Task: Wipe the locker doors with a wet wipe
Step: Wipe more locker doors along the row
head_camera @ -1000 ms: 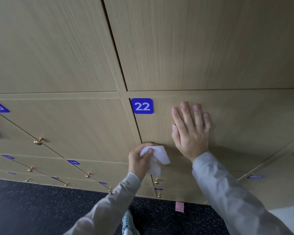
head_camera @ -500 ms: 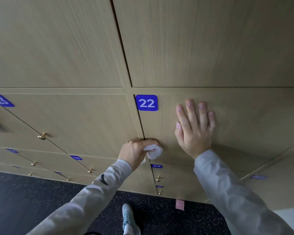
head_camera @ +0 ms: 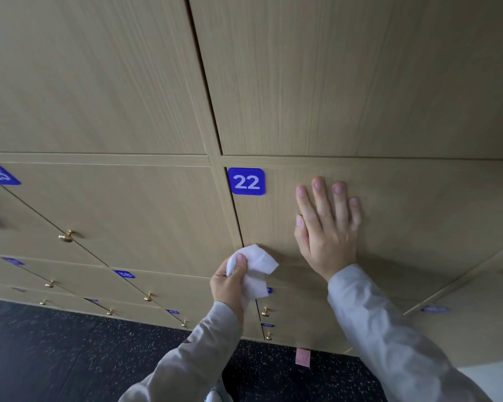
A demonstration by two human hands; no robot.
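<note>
Your left hand (head_camera: 230,282), low in the centre of the frame, has its fingers and thumb curled round a crumpled white wet wipe (head_camera: 256,266). The upper corner of the wipe touches the light wood-grain locker door (head_camera: 404,216) at its lower left edge, right beside the dark vertical gap between doors. The rest of the wipe hangs down over your palm.

Your right hand (head_camera: 327,227), just right of centre, lies flat against that same door with its fingers straight and close together, holding nothing. It sits to the right of the blue rounded-square number plate reading 22 (head_camera: 246,181), which is fixed in the door's upper left corner.

Both arms wear pale grey sleeves (head_camera: 389,329) rising from the bottom edge.

At the left of the frame, a neighbouring door carries a small brass knob (head_camera: 66,236) and a blurred blue plate (head_camera: 0,174). More doors with knobs run down to a dark speckled floor (head_camera: 70,358) across the bottom, where a small pink tag (head_camera: 302,357) lies near the locker base.
</note>
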